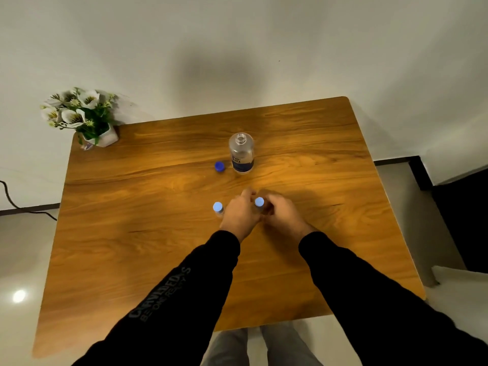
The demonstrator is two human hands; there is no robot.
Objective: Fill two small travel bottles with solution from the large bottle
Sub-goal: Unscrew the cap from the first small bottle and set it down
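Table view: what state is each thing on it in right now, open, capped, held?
Large bottle: upright, uncapped, mouth open.
Dark blue cap: off, lying on the table beside the large bottle.
Left small bottle: upright, light blue cap on, untouched.
Right small bottle: upright, capped, held between both hands.
Left hand: gripping that bottle.
Right hand: curled around it.
Flower pot: upright at the table's corner.

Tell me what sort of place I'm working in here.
Probably a room in a home, though I can't be sure. A small wooden table stands against a plain white wall on a glossy tiled floor, with a pot of white artificial-looking flowers at its far left corner.
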